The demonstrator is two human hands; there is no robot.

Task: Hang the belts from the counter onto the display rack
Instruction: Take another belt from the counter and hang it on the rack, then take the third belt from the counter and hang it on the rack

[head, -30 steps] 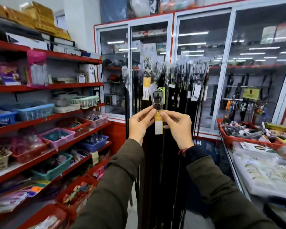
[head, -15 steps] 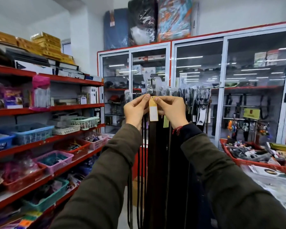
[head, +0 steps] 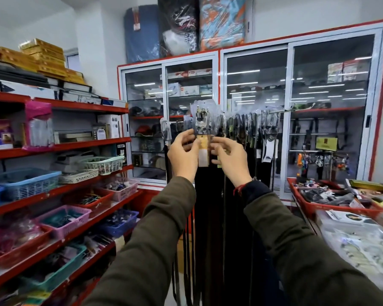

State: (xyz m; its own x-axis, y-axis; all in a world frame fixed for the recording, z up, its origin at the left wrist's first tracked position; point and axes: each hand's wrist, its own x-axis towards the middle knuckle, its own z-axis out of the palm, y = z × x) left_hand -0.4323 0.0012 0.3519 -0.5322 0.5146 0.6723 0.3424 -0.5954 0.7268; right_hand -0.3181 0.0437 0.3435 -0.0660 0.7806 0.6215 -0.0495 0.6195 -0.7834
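Overhead, both hands held one belt [head: 201,127] by its wrapped buckle end, raised to the level of the display rack [head: 281,111]. The left hand [head: 182,154] and right hand [head: 231,161] each had their grip pinched together on the belt just below the buckle, on either side of its yellow-and-white tag [head: 203,154], presumably to keep the hook at the top steady and square for the rail. The strap hung straight down in front of the belts already hanging [head: 248,138]; whether the hook had caught the rail could not be told.
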